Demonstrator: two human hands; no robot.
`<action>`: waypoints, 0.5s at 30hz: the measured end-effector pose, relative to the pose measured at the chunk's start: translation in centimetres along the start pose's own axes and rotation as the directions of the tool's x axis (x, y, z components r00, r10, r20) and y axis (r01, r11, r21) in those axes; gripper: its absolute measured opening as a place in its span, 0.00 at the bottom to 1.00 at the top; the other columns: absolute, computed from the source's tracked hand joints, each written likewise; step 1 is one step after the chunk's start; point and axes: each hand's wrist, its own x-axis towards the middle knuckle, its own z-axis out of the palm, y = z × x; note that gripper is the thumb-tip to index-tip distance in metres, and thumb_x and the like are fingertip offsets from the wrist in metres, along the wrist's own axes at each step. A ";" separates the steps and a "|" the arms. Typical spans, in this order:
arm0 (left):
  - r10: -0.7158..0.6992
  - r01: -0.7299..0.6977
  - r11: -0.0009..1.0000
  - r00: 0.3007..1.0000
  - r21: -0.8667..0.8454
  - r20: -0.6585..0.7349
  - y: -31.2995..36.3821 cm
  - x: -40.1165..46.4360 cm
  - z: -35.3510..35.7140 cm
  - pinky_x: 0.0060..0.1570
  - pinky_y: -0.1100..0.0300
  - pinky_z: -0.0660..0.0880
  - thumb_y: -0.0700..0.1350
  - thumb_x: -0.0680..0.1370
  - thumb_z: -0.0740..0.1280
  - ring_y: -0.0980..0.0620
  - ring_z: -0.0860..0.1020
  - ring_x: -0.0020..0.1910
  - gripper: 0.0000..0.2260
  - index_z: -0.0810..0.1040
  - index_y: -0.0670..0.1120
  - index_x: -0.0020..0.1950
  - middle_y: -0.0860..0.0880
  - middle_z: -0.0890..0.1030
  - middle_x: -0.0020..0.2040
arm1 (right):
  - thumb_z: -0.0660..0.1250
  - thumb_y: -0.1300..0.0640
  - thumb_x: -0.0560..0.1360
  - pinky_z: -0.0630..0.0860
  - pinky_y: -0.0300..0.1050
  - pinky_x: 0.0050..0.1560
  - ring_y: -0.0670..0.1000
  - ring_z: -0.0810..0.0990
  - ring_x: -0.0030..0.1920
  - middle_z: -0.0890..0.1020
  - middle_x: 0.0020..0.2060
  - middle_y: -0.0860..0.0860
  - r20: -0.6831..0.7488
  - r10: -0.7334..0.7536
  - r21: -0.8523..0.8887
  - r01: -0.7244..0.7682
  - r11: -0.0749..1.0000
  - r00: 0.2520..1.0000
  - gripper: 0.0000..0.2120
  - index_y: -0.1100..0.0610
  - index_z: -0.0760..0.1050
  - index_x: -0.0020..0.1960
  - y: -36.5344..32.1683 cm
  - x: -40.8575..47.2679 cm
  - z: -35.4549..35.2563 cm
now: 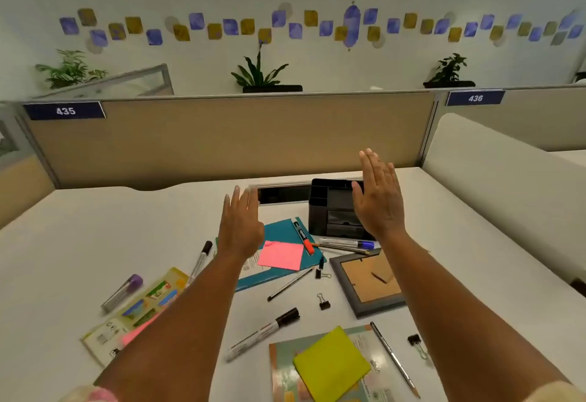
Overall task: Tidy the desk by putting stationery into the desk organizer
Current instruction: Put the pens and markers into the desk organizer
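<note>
A black desk organizer [329, 208] stands at the back of the white desk [95, 243]. My right hand [379, 198] is raised flat in front of it, fingers straight, holding nothing. My left hand [242, 227] hovers flat over a teal folder [285, 233], empty too. On the folder lie a pink sticky pad [280, 255] and an orange-capped marker [303, 236]. A blue pen [347, 243] lies by the organizer. Black-capped markers [264, 333] [201, 259], a thin black pen [290, 284], a pencil [394, 359], binder clips [323, 301] and a yellow sticky pad [331, 363] are scattered nearer me.
A grey picture frame [367, 282] lies right of centre. A sticker sheet [139, 309] and a purple-capped tube [122, 292] lie at the left. A tan partition [228, 138] closes the desk's back, with a cable slot [282, 194] beside the organizer.
</note>
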 end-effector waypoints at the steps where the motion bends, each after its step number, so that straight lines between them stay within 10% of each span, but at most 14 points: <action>1: -0.045 0.048 0.999 0.995 -0.027 0.087 0.0 -0.7 0.5 0.76 0.51 0.47 0.41 0.78 0.58 0.43 0.50 0.78 0.29 0.50 0.43 0.77 0.43 0.54 0.78 | 0.57 0.57 0.76 0.57 0.54 0.71 0.58 0.64 0.71 0.68 0.69 0.59 0.019 0.016 0.015 -0.017 1.000 1.000 0.24 0.61 0.61 0.70 0.1 -0.8 0.2; 9: 0.045 0.047 0.969 0.930 -0.241 0.364 -0.3 -7.2 5.8 0.64 0.56 0.68 0.46 0.79 0.60 0.46 0.70 0.67 0.20 0.68 0.46 0.70 0.45 0.73 0.67 | 0.64 0.62 0.74 0.71 0.54 0.61 0.60 0.76 0.61 0.77 0.60 0.60 0.267 0.032 0.015 -0.038 0.999 0.963 0.20 0.61 0.69 0.66 1.6 -8.7 2.6; 15: 0.049 0.128 0.933 0.882 -0.338 0.469 0.4 -10.4 6.1 0.37 0.64 0.65 0.59 0.71 0.69 0.56 0.71 0.45 0.13 0.73 0.53 0.49 0.55 0.73 0.45 | 0.63 0.57 0.75 0.71 0.37 0.49 0.46 0.74 0.48 0.79 0.56 0.52 0.647 0.182 0.051 -0.280 0.958 0.740 0.13 0.53 0.73 0.60 3.3 -12.1 2.5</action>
